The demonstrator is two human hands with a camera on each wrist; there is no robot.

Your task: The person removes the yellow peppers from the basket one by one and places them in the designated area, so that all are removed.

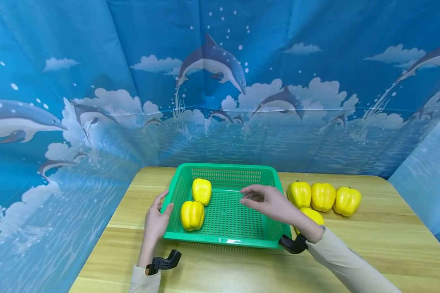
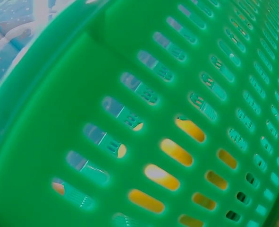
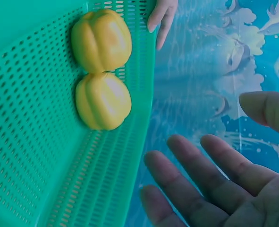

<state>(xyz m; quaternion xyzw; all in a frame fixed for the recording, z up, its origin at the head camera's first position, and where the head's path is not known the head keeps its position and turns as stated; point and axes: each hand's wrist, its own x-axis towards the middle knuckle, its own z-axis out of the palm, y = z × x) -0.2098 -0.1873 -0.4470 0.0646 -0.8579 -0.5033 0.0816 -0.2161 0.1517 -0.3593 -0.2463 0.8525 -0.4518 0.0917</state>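
A green plastic basket (image 1: 227,241) stands on the table, with two yellow bell peppers (image 1: 192,215) lying against each other at its left end. My left hand (image 1: 157,219) holds the basket's left rim, thumb at the top edge and fingers along the outside. The left wrist view is filled by the slotted basket wall (image 2: 59,94), with yellow showing through some slots. Above the right part of the basket hovers my right hand (image 1: 267,200), holding nothing. In the right wrist view its fingers (image 3: 196,179) are spread and relaxed, the thumb apart from them.
Right of the basket, several more yellow bell peppers (image 1: 323,197) sit close together on the wooden table (image 1: 381,232); one is partly hidden behind my right wrist. A blue curtain (image 1: 220,134) printed with dolphins hangs behind the table and along its sides.
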